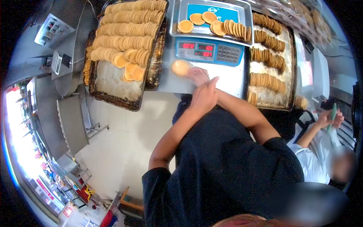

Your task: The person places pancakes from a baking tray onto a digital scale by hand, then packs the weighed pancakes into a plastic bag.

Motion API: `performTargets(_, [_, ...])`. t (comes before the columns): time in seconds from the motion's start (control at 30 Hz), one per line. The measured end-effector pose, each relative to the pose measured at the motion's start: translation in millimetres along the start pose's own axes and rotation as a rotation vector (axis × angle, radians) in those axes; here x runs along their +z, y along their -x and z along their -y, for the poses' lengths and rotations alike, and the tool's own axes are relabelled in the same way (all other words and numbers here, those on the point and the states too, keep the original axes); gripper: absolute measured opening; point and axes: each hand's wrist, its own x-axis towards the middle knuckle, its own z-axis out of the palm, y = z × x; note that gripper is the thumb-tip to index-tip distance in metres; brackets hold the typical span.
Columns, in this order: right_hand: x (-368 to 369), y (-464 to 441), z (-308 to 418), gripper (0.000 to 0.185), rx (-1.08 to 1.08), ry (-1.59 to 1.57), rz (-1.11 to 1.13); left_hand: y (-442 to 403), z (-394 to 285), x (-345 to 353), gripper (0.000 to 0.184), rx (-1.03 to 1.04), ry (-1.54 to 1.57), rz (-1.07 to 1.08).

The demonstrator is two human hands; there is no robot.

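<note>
Round golden biscuits in what looks like a clear plastic bag are just in front of the blue scale, over the worktop. My right hand is closed around the bag's near end, slightly blurred. Crossing over it, my left hand has its fingers bent at the right hand and wrist; what they hold, if anything, is hidden. Behind the bag stands the digital scale with red figures lit. Its metal tray carries a fanned row of biscuits and several loose ones.
At left, a baking tray bears several rows of biscuits and overlaps another tray. At right, a second baking tray holds shorter, partly darker rows. A person in white is at the far right, holding a green item.
</note>
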Motion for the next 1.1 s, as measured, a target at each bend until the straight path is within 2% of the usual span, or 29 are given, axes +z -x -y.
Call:
performTargets(0.07, [-6, 6, -5, 0.021, -0.102, 0.254, 0.032, 1, 3, 2, 0.052, 0.025, 0.016, -0.007])
performTargets(0.17, [-2, 14, -6, 0.023, -0.239, 0.217, 0.015, -1, 1, 2, 0.051, 0.026, -0.007, -0.037])
performTargets(0.2, [12, 20, 2, 0.024, -0.240, -0.449, -0.033, -2, 0, 1, 0.049, 0.000, -0.043, -0.050])
performTargets(0.27, [28, 4, -21, 0.026, -0.230, -1.118, -0.069, -9, -1, -3, 0.047, -0.079, -0.164, -0.114])
performTargets(0.3, [25, 4, -21, 0.025, -0.202, -1.019, -0.093, -9, -1, -4, 0.046, -0.161, -0.277, -0.166])
performTargets(0.33, [24, 4, -21, 0.025, -0.143, -0.922, -0.120, -11, 1, -4, 0.046, -0.159, -0.279, -0.164])
performTargets(0.4, [25, 6, -19, 0.025, -0.022, -0.522, -0.179, -17, 7, -3, 0.039, -0.092, -0.353, -0.260])
performTargets(0.43, [24, 7, -18, 0.025, -0.029, -0.435, -0.198, -16, 12, 2, 0.039, -0.087, -0.352, -0.264])
performTargets(0.5, [28, 6, -26, 0.025, -0.063, -0.264, -0.254, -15, 21, 10, 0.035, -0.075, -0.401, -0.011])
performTargets(0.6, [34, 9, -44, 0.025, -0.270, 0.064, -0.333, -13, 14, 16, 0.025, 0.027, -0.409, -0.092])
performTargets(0.67, [31, 5, -63, 0.025, -0.601, 0.555, -0.345, -11, 18, 13, 0.028, 0.077, -0.361, -0.043])
performTargets(0.77, [15, 6, -23, 0.029, -0.431, 0.229, -0.158, -7, 17, 12, 0.033, 0.134, -0.298, 0.008])
performTargets(0.83, [11, -3, 13, 0.044, 0.240, -0.352, -0.044, -3, 12, 12, 0.034, 0.145, -0.281, 0.016])
performTargets(0.9, [-3, -2, 38, 0.038, 0.297, -0.337, 0.006, 0, 7, 7, 0.037, 0.090, -0.307, 0.082])
performTargets(0.97, [-2, -4, 34, 0.034, 0.354, -0.322, 0.059, 1, 7, 6, 0.036, 0.093, -0.310, 0.049])
performTargets(1.03, [8, -7, 15, 0.057, 0.204, -0.314, 0.065, 2, 8, 5, 0.036, 0.096, -0.313, 0.015])
performTargets(1.07, [13, -4, 10, 0.057, 0.207, -0.316, 0.065, 3, 10, 5, 0.037, 0.100, -0.321, -0.045])
performTargets(1.1, [18, -1, 9, 0.058, 0.224, -0.449, 0.032, 3, 11, 6, 0.039, 0.105, -0.329, -0.108])
